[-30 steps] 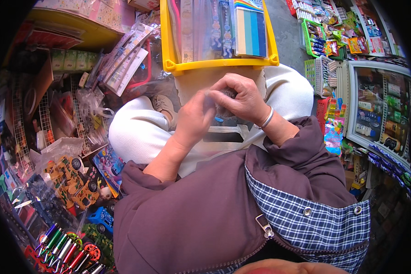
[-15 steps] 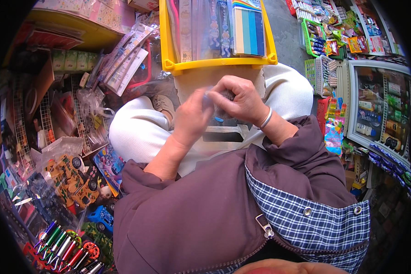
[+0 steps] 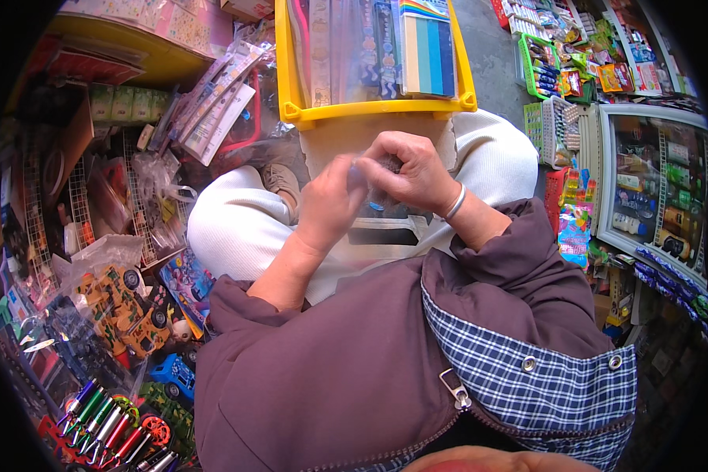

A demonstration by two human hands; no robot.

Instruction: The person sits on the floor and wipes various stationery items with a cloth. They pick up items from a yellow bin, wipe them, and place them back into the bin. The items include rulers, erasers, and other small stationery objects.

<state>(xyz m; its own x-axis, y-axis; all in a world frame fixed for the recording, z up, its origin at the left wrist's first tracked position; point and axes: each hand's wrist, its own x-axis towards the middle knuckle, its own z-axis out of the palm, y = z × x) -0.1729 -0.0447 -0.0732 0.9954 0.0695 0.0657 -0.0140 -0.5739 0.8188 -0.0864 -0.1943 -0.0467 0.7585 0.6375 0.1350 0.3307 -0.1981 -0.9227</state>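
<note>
Over my lap my two hands meet, fingertips to fingertips. My left hand is closed and blurred by motion, its fingers curled toward the right one. My right hand, a pale band on its wrist, pinches with thumb and forefinger. A tiny bluish bit shows where the fingertips meet; it is too small and smeared to name. Just below them lies a small blue piece. Between my knees stands a pale cardboard box with a handle slot on its near side. What lies deeper inside is mostly hidden by my hands.
Beyond the box is a yellow crate of flat packaged stationery. To the left are wire racks, camouflage toy vehicles, a blue toy car and metallic carabiner lights. On the right stand a glass-fronted drinks cabinet and a green basket.
My hands stay in almost the same place, fingertips together. The left hand shifts very slightly; nothing else visibly moves.
</note>
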